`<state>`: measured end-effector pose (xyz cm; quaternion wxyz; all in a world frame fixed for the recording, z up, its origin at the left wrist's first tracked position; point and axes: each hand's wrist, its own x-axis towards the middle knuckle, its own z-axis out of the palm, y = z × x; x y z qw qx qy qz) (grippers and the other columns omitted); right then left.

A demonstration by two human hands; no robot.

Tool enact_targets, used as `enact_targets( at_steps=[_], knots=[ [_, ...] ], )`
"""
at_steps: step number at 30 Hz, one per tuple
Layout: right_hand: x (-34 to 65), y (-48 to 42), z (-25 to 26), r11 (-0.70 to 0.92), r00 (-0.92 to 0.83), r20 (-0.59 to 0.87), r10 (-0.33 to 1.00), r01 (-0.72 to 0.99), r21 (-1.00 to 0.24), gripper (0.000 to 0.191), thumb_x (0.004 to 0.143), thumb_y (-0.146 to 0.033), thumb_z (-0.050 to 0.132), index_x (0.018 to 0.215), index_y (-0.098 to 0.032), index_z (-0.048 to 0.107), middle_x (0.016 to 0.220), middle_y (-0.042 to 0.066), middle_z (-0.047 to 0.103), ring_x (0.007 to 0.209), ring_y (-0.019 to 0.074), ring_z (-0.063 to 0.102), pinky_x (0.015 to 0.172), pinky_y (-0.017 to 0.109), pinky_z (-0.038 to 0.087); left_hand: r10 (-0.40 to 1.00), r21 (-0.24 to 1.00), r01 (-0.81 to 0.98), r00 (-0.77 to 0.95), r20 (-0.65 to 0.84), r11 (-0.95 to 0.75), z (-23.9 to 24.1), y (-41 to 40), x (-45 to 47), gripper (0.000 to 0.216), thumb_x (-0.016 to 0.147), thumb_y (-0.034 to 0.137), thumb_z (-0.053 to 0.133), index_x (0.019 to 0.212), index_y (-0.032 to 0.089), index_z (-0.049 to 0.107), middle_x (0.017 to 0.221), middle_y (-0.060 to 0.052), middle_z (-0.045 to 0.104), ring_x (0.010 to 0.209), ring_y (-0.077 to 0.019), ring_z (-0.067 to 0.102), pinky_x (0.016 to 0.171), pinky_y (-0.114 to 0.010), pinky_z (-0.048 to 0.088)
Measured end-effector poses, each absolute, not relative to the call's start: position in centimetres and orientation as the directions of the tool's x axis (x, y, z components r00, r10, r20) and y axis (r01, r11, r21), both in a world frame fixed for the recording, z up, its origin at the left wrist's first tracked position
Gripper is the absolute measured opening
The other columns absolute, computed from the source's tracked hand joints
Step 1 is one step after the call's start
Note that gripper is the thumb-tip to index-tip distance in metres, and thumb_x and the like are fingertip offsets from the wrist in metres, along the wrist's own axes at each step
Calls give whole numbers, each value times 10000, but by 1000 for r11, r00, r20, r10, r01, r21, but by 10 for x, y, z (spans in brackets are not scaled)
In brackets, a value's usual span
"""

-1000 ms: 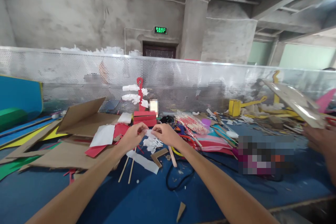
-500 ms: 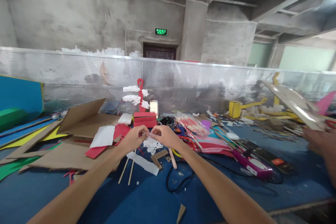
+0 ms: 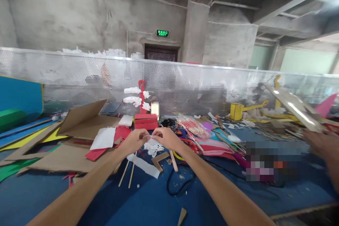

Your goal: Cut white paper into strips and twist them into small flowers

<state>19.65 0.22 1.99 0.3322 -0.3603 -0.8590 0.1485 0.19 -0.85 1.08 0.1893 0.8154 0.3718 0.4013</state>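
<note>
My left hand (image 3: 137, 139) and my right hand (image 3: 165, 137) meet at mid-table, fingertips pinched on a small thin white piece (image 3: 149, 137) that looks like paper. Just below the fingers is a cut, crumpled white paper (image 3: 154, 147); whether it joins the pinched piece I cannot tell. A white paper strip (image 3: 144, 166) lies nearer to me, across two thin wooden sticks (image 3: 131, 174). Behind my hands a red box (image 3: 146, 122) carries an upright red stem (image 3: 142, 93) with white paper tufts on it.
Cardboard (image 3: 66, 157) and coloured sheets pile up on the left. To the right lie a bag of sticks (image 3: 193, 127), a black cable (image 3: 182, 191) and a yellow box with a handle (image 3: 235, 111). Another person's hand (image 3: 319, 144) is at far right. A perforated metal screen (image 3: 185, 88) stands behind.
My two hands stay almost in place, still pinching the white piece. The other person's hand at the right and the shiny sheet by it have shifted slightly left.
</note>
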Motion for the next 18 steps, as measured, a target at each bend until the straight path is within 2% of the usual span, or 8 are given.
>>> enact_targets(
  at_steps=[5,12,15,18],
  knots=[
    [195,3,18,696,-507,480,716,475,-538,212,763,-325,658,907,-177,608,793,30,665,711,144,613,639,220,434,765,634,430,408,498,-642,10,-6,3,238,806,349,511,745,156,637,601,4,574,530,-123,480,508,-220,335],
    [198,1,21,681,-538,438,720,425,-596,119,833,-244,553,936,-187,546,795,12,641,581,107,584,562,204,419,800,680,432,417,431,-592,10,-6,1,241,801,336,508,777,136,640,619,1,562,548,-117,465,519,-220,322],
    [198,-5,24,748,-589,464,661,471,-468,129,821,-273,589,923,-195,575,774,-9,629,618,112,561,597,207,390,813,717,404,416,408,-567,10,-6,1,231,780,340,535,763,129,628,602,10,552,539,-111,453,515,-217,319],
    [195,-7,26,804,-638,492,593,502,-319,240,705,-285,729,891,-198,606,815,-12,635,710,134,555,650,211,366,831,768,362,407,380,-528,10,-5,2,241,743,360,585,734,120,616,598,15,553,532,-103,449,521,-213,327]
  ],
)
